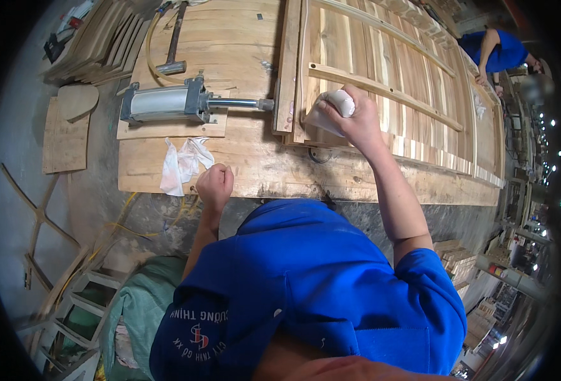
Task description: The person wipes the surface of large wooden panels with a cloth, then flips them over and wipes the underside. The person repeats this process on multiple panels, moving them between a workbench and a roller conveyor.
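My right hand (361, 120) is wrapped around a white squeeze bottle (339, 101), tipped with its rounded end up. It is over the near left corner of a slatted wooden panel (382, 70), beside a wooden rail; the bottle's lower end is partly hidden by my fingers. My left hand (215, 185) is closed in a fist at the bench's front edge, and nothing shows in it. Just left of that fist lies a crumpled white rag (182, 166), partly hanging over the edge.
A pneumatic cylinder (160, 103) on the wooden bench (248, 165) has its rod against the frame's left beam (287, 76). Behind it lie a hammer (172, 66) and a yellow hose (148, 54). Wooden pieces (106, 44) are stacked at left. A co-worker in blue (506, 51) reaches toward the panel's far right.
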Action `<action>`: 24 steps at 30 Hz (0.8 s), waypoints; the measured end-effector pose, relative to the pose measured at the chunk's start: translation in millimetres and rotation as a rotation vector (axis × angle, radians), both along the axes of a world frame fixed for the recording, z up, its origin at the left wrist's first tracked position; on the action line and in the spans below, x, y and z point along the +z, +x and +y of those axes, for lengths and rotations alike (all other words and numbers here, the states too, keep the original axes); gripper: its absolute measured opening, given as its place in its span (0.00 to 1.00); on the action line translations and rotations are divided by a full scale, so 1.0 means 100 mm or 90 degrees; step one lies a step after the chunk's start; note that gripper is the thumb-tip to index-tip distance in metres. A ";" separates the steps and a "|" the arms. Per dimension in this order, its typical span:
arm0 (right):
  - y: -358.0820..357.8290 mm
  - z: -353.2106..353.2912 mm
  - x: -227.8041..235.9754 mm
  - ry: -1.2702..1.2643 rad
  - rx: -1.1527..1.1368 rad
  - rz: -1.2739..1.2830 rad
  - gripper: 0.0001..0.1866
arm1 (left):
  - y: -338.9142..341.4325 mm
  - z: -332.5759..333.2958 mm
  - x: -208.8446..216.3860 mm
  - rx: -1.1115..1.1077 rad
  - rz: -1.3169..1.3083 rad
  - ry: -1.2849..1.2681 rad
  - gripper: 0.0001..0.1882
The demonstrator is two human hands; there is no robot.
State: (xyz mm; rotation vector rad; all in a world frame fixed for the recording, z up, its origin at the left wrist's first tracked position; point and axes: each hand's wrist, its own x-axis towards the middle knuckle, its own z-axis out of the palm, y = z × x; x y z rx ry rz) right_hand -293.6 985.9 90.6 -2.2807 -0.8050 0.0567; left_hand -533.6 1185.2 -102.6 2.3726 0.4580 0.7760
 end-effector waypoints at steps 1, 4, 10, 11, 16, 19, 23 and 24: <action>-0.01 -0.03 0.00 0.000 -0.003 -0.008 0.15 | 0.01 0.00 0.01 0.000 -0.001 -0.006 0.06; 0.01 -0.19 -0.06 0.025 -0.031 0.004 0.15 | 0.02 -0.02 0.03 -0.013 -0.013 -0.001 0.06; 0.07 -0.69 -0.06 0.071 -0.111 0.005 0.14 | 0.03 -0.04 -0.05 0.035 0.047 0.010 0.06; 0.09 -0.80 -0.07 0.080 -0.125 0.006 0.14 | 0.03 -0.06 -0.05 0.047 0.060 -0.016 0.06; 0.26 -1.54 -0.12 0.088 -0.221 -0.012 0.15 | 0.11 -0.13 -0.03 0.088 0.051 -0.021 0.07; 0.34 -2.00 -0.21 0.110 -0.272 -0.014 0.15 | 0.10 -0.18 0.02 0.116 0.064 -0.055 0.08; 0.47 -2.59 -0.20 0.091 -0.323 -0.042 0.15 | 0.17 -0.35 0.07 0.165 0.094 -0.034 0.08; 0.51 -2.75 -0.21 0.113 -0.340 -0.041 0.15 | 0.20 -0.40 0.09 0.184 0.095 -0.033 0.08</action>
